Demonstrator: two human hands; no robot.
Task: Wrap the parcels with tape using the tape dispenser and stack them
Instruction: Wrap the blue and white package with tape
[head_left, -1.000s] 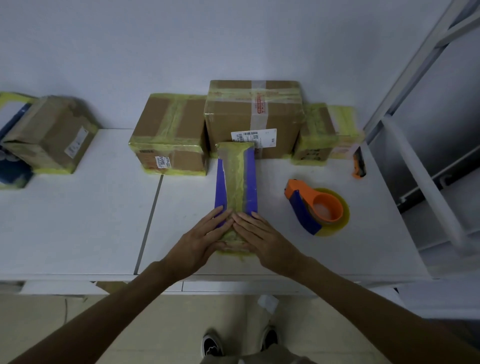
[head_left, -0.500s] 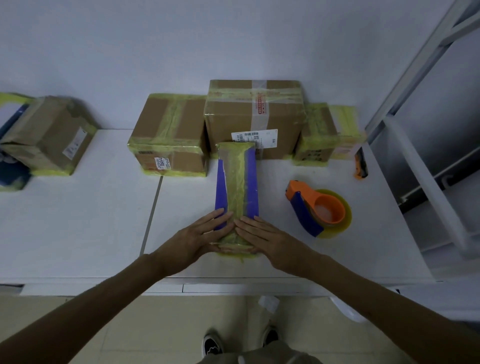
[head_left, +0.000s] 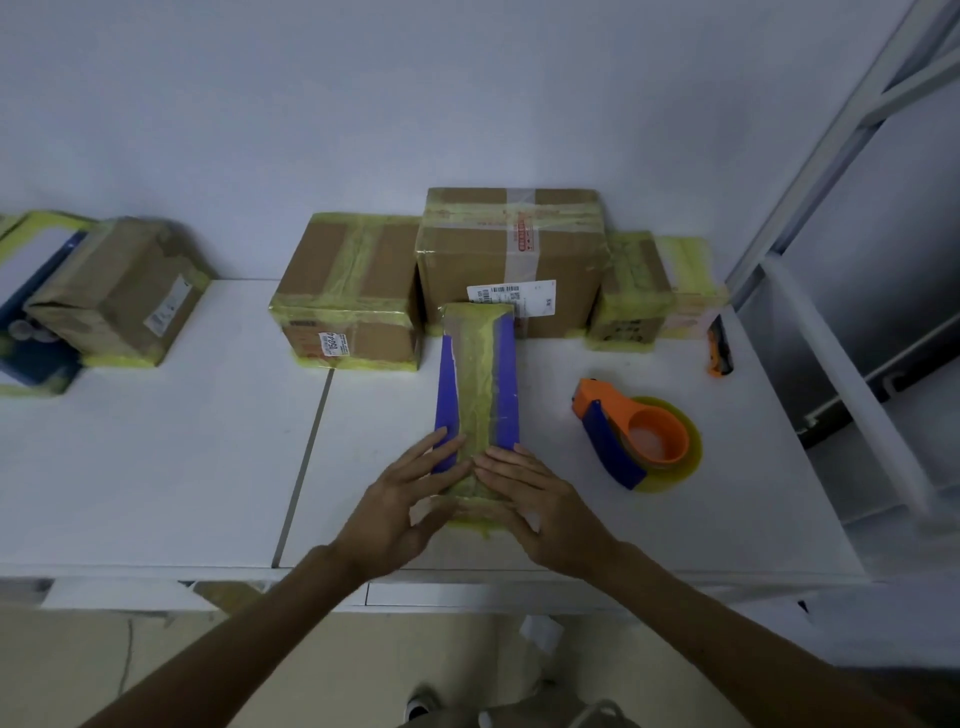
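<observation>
The step in hand looks like pressing down the tape on the near end of the long blue parcel (head_left: 478, 382), which is lying lengthwise on the white desk (head_left: 156, 467), its far end reaching up to the tallest cardboard box (head_left: 511, 244) at the wall. A yellowish tape strip (head_left: 477, 358) is running down the middle of its top face. The left hand (head_left: 402, 501) and the right hand (head_left: 535, 499) are both lying flat on the parcel's near end, fingers straight and meeting over the tape. Neither grip is closing round anything; they are pressing, not holding.

The tape dispenser (head_left: 636, 434) is sitting on the desk to the right of the parcel, apart from it and untouched. Other taped boxes are standing along the wall: one (head_left: 348, 291) left of the tall box, a smaller one (head_left: 631, 291) right of it.

The parcel's blue sides are showing bare, so more wrapping is probably needed. The next move likely calls for the right hand to leave the parcel and take hold of the dispenser while the left is steadying the parcel. If the wrap is judged done, both hands would instead be lifting it toward the boxes at the wall.
</observation>
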